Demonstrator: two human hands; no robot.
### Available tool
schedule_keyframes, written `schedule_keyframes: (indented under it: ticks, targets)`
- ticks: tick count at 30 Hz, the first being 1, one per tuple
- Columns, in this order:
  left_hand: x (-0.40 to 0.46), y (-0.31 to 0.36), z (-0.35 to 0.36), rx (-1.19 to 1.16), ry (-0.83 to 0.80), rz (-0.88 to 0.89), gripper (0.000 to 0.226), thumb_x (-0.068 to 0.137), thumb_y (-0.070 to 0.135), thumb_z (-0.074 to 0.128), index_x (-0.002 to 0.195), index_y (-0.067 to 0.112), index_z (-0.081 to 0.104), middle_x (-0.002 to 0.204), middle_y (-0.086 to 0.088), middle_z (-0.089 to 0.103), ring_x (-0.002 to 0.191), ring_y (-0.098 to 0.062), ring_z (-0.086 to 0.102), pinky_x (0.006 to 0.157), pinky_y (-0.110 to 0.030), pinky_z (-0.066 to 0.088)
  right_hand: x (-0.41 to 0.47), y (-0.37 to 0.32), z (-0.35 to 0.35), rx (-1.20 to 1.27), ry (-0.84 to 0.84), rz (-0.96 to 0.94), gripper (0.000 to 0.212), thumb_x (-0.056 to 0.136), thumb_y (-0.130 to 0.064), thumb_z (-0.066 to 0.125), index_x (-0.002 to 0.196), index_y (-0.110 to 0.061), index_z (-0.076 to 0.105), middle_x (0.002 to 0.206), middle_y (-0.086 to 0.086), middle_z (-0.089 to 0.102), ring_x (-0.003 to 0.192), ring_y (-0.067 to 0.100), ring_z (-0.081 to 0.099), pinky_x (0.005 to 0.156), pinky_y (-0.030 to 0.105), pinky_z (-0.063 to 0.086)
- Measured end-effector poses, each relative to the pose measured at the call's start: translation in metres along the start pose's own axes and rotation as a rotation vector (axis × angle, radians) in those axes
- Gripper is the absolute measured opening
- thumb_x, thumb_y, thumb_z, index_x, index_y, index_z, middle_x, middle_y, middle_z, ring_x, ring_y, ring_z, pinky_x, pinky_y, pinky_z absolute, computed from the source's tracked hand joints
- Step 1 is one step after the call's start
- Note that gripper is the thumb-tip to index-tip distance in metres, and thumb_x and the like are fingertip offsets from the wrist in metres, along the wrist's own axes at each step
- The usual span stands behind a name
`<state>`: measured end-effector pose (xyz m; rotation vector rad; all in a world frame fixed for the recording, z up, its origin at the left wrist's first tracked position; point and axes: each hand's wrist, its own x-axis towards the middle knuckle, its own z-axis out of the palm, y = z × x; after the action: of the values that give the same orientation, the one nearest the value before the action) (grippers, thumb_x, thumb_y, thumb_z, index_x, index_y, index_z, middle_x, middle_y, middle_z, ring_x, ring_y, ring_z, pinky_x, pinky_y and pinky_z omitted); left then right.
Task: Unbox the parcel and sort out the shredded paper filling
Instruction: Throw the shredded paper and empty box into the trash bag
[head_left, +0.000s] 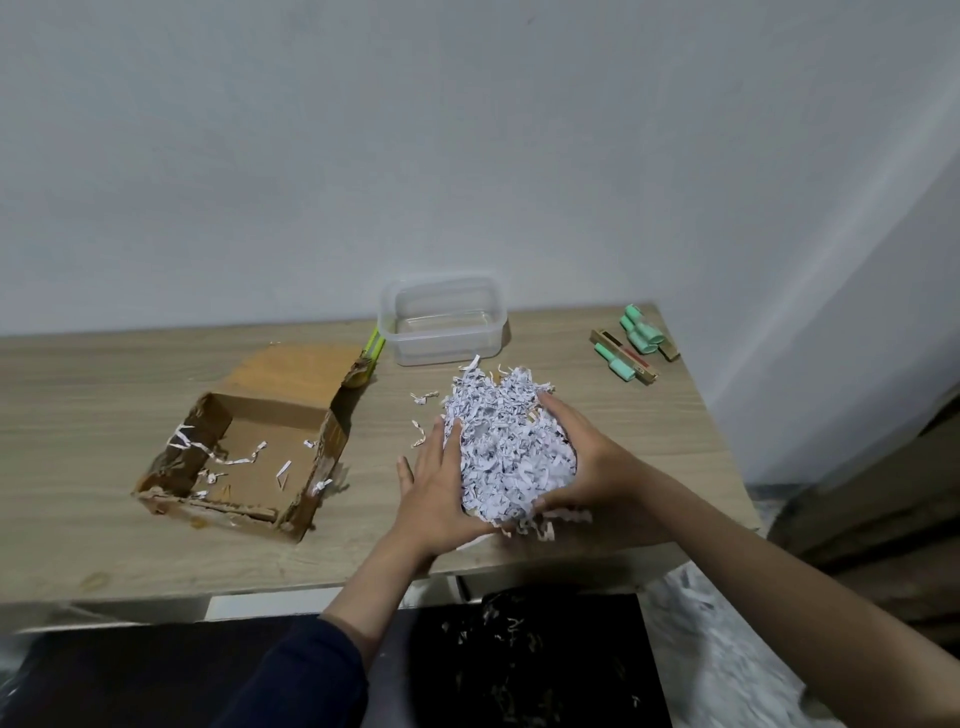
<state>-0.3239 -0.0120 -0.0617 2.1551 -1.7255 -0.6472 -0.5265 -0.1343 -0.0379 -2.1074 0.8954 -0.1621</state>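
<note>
Parcel box (249, 457), left of centre, lies opened and nearly emptied; left hand (441, 483) and right hand (582, 457), grip cupped, gather the shredded paper (509, 447) at mid-counter (649, 415), clear container (441, 322) unfilled.

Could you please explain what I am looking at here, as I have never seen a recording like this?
There is no machine: a person wears a camera on the head, looking down at their own hands. On the wooden table lie an opened cardboard box with a few paper strips left in it, an empty clear plastic container and some green-capped items. The left hand and right hand cup a pile of shredded paper between them, fingers pressed against its sides.
</note>
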Motion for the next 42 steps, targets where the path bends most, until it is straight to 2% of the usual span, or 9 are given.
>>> schedule_keyframes:
  ticks: [8, 13, 18, 22, 26, 34, 36, 40, 42]
  targets:
    - [0.001, 0.004, 0.001, -0.042, 0.053, -0.028, 0.126, 0.064, 0.062, 0.072, 0.149, 0.023, -0.012, 0.159, 0.001, -0.014, 0.147, -0.018, -0.004, 0.113, -0.057, -0.004, -0.009, -0.007, 0.014, -0.122, -0.002, 0.021, 0.145, 0.030, -0.069, 0.082, 0.142, -0.051, -0.009, 0.158, -0.008, -0.016, 0.146, 0.020, -0.008, 0.118, 0.051, 0.009]
    - [0.004, 0.002, -0.003, -0.095, 0.028, -0.030, 0.124, 0.066, 0.055, 0.075, 0.149, 0.024, -0.011, 0.160, 0.000, -0.009, 0.147, -0.017, -0.005, 0.113, -0.057, -0.002, -0.006, -0.007, 0.026, -0.165, 0.098, 0.037, 0.121, 0.056, -0.069, 0.073, 0.145, -0.045, -0.004, 0.159, -0.002, -0.013, 0.146, 0.019, -0.007, 0.116, 0.049, -0.002]
    - [0.001, -0.005, -0.012, -0.158, -0.141, 0.018, 0.153, 0.041, 0.066, 0.082, 0.144, 0.030, -0.025, 0.156, 0.002, -0.025, 0.143, -0.014, -0.021, 0.112, -0.053, -0.014, -0.003, -0.004, 0.029, -0.129, 0.185, 0.057, 0.105, 0.068, -0.055, 0.072, 0.148, -0.039, 0.006, 0.160, 0.000, -0.003, 0.147, 0.021, 0.001, 0.116, 0.047, -0.001]
    - [-0.004, 0.000, -0.014, -0.189, -0.130, -0.005, 0.140, 0.045, 0.083, 0.061, 0.146, 0.031, -0.021, 0.157, 0.004, -0.024, 0.143, -0.011, -0.021, 0.112, -0.054, -0.016, -0.005, -0.003, 0.026, -0.149, 0.133, 0.042, 0.110, 0.065, -0.061, 0.071, 0.146, -0.041, -0.001, 0.159, -0.003, -0.007, 0.147, 0.020, -0.003, 0.118, 0.048, -0.002]
    - [-0.003, 0.003, -0.004, -0.119, 0.033, -0.005, 0.114, 0.064, 0.085, 0.039, 0.148, 0.029, -0.014, 0.159, 0.004, -0.017, 0.145, -0.013, -0.014, 0.112, -0.058, -0.012, -0.010, -0.004, 0.022, -0.135, 0.050, 0.047, 0.131, 0.044, -0.080, 0.069, 0.143, -0.048, -0.011, 0.157, -0.010, -0.021, 0.145, 0.018, -0.014, 0.117, 0.048, -0.006]
    - [-0.004, 0.003, 0.011, 0.038, 0.192, -0.016, 0.108, 0.068, 0.086, 0.034, 0.147, 0.032, -0.018, 0.154, -0.005, -0.031, 0.142, -0.024, -0.027, 0.106, -0.053, -0.015, -0.002, -0.005, 0.035, -0.114, 0.222, 0.038, 0.139, 0.040, -0.078, 0.071, 0.146, -0.039, -0.010, 0.158, 0.001, -0.017, 0.143, 0.017, -0.016, 0.118, 0.052, -0.004]
    - [-0.002, 0.002, 0.011, 0.004, 0.207, -0.032, 0.107, 0.067, 0.088, 0.026, 0.148, 0.032, -0.015, 0.155, -0.006, -0.029, 0.142, -0.023, -0.027, 0.108, -0.052, -0.015, 0.003, -0.007, 0.032, -0.060, 0.233, 0.072, 0.140, 0.041, -0.072, 0.078, 0.146, -0.039, -0.009, 0.157, -0.001, -0.018, 0.140, 0.010, -0.018, 0.118, 0.049, -0.002]
    - [0.007, 0.002, 0.006, -0.145, 0.261, -0.052, 0.103, 0.068, 0.089, 0.014, 0.150, 0.030, -0.006, 0.157, -0.006, -0.021, 0.143, -0.019, -0.023, 0.110, -0.049, -0.014, 0.012, -0.010, 0.023, 0.020, 0.211, 0.072, 0.140, 0.038, -0.071, 0.080, 0.142, -0.049, -0.011, 0.156, -0.010, -0.023, 0.146, 0.019, -0.012, 0.118, 0.052, 0.009]
    - [0.015, 0.006, 0.003, -0.253, 0.274, -0.058, 0.095, 0.073, 0.084, 0.010, 0.151, 0.031, -0.001, 0.159, -0.004, -0.013, 0.145, -0.016, -0.018, 0.112, -0.049, -0.012, 0.017, -0.012, 0.022, 0.048, 0.198, 0.048, 0.131, 0.047, -0.069, 0.078, 0.143, -0.049, -0.009, 0.156, -0.012, -0.022, 0.146, 0.017, -0.009, 0.117, 0.049, 0.010]
